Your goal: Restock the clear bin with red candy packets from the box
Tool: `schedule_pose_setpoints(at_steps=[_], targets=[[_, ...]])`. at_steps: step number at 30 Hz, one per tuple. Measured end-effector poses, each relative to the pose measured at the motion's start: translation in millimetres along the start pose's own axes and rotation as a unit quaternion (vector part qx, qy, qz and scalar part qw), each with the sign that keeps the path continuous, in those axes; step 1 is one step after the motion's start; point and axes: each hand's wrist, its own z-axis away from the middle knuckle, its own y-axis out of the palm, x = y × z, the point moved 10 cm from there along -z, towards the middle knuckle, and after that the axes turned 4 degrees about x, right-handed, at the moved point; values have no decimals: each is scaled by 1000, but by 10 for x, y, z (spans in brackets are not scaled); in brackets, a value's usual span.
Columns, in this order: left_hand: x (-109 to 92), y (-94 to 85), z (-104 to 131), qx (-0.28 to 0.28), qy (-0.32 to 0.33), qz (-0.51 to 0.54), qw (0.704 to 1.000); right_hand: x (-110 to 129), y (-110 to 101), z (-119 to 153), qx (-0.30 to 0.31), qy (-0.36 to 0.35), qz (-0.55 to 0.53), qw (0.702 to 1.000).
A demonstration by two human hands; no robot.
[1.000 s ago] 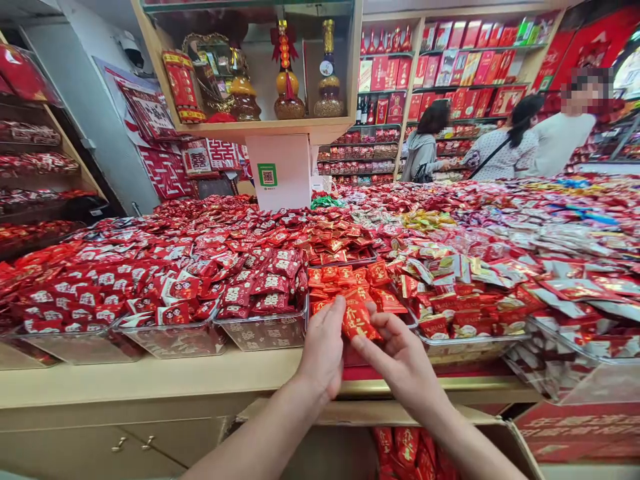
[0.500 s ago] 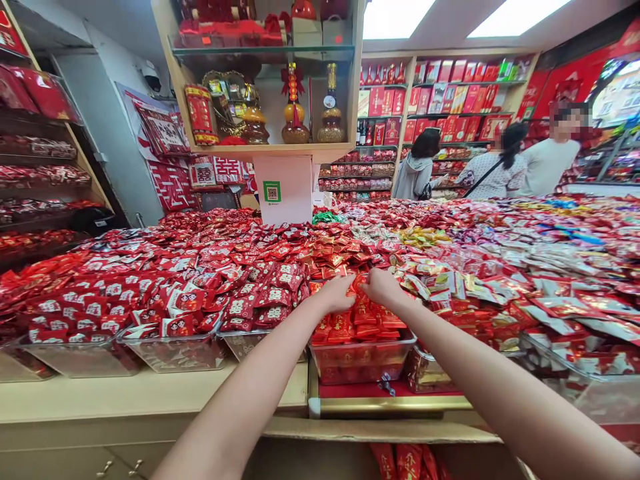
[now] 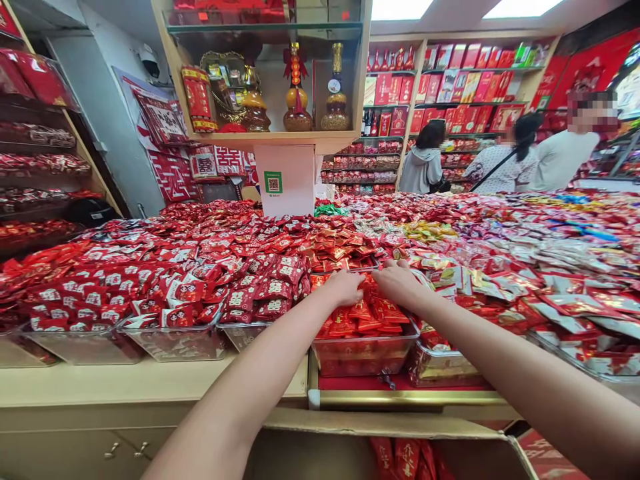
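Red packets (image 3: pixel 357 323) fill a clear plastic bin (image 3: pixel 363 357) at the counter's front edge. My left hand (image 3: pixel 345 288) rests on the packets at the bin's left and back, its fingers curled down and partly hidden, so I cannot tell whether it grips one. Over the right back part of the same bin lies my right hand (image 3: pixel 399 281), palm down, its fingers somewhat spread and no packet visible in it. A narrow gap with red packets showing separates the two hands.
Neighbouring bins hold dark red packets (image 3: pixel 275 288) on the left and white-and-red ones (image 3: pixel 575 303) on the right. Below the counter stands an open cardboard box (image 3: pixel 300 460) with red packets inside. A display shelf (image 3: pixel 280 139) overhangs the counter. Several people stand at the back right.
The view has shifted slightly, showing more of the cardboard box. My right hand's fingers have moved from curled to more spread, and it sits a little further right. My left hand remains over the bin.
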Motion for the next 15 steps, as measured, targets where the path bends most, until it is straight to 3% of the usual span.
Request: schedule_pose_setpoints(at_steps=[8, 15], targets=[[26, -30, -8, -22, 0, -8, 1000, 24, 37, -25, 6, -29, 8, 1000], [-1, -287, 341, -51, -21, 10, 998, 49, -170, 78, -7, -48, -13, 999]])
